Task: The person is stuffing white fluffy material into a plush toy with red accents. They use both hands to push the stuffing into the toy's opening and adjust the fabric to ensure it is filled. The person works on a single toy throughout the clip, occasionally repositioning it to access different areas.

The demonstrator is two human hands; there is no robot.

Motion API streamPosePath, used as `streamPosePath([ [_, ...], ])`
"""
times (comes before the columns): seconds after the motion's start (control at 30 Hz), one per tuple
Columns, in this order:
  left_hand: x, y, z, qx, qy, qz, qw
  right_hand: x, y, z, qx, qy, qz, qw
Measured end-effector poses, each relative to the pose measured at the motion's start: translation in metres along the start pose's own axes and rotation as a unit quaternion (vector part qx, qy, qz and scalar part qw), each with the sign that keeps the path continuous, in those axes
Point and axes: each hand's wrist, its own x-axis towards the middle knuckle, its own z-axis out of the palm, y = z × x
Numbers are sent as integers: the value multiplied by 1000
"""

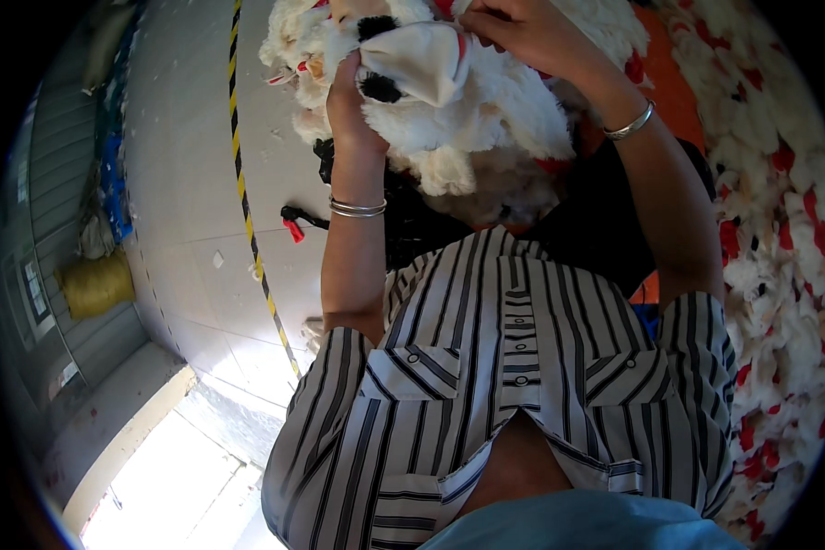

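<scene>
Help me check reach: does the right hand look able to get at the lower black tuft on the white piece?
Probably yes: the right hand is near, the left hand holds the white piece, and nothing covers the lower black tuft.

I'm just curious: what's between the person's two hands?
The head view shows smooth white cloth with fuzzy black patches between the left hand and right hand.

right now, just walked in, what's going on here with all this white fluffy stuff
Someone in a striped shirt is handling a white plush piece with black furry patches, using both hands. The left hand holds its near-left side. The right hand is bent at its red-edged end; whether it grips is hard to tell. More fluffy white plush bunches around it, and a wide spread of white and red pieces lies to the right.
</scene>
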Motion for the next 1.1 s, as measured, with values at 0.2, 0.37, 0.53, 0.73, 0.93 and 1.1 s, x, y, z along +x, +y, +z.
streamPosePath([
  [0.2, -11, 3, 13, -15, -27, 27, 999, -3, 0, 19, 83, -59, -20, 995],
  [0.37, -14, 3, 12, -27, -34, 63, 997, -7, -20, 18, 88, -26, -43, 995],
  [0.53, -9, 8, 9, -17, -34, 75, 996, -6, 2, 28, 59, -76, -57, 994],
  [0.73, -12, 12, 17, -34, -33, 98, 994, -8, -2, 29, 2, -118, -35, 992],
  [0.93, -19, 9, 26, 42, 3, 103, 994, -16, -12, 36, 157, -181, 128, 962],
  [1.1, -23, 6, 22, 146, 13, 161, 976, -20, -31, 31, 71, -199, 163, 964],
])
